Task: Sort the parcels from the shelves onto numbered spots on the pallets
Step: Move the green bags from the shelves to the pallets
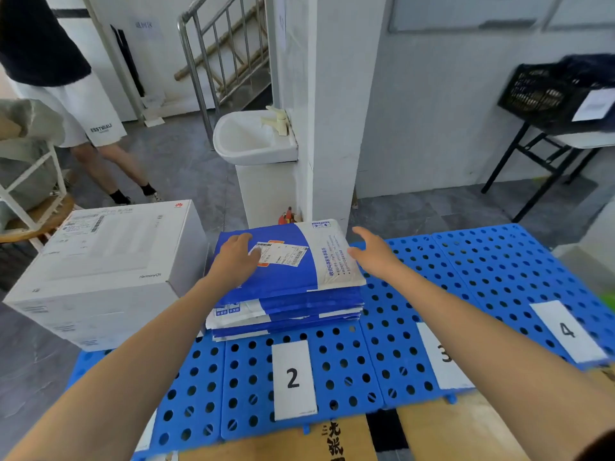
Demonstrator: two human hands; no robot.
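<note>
A blue parcel (pixel 286 257) is laid on the pile in the middle of the frame, above label 2 (pixel 293 379). The left hand (pixel 237 257) is pressed flat on it — the right hand (pixel 372 249) is held open beside it, gripping nothing. The edges should be lined up — then the pile stays neat.

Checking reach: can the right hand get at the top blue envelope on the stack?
Probably yes. The right hand is open right beside the top envelope, nothing between them.

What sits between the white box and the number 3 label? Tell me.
In the head view, the stack of blue mailers lies between the white box and the number 3 label, on the blue pallet.
</note>
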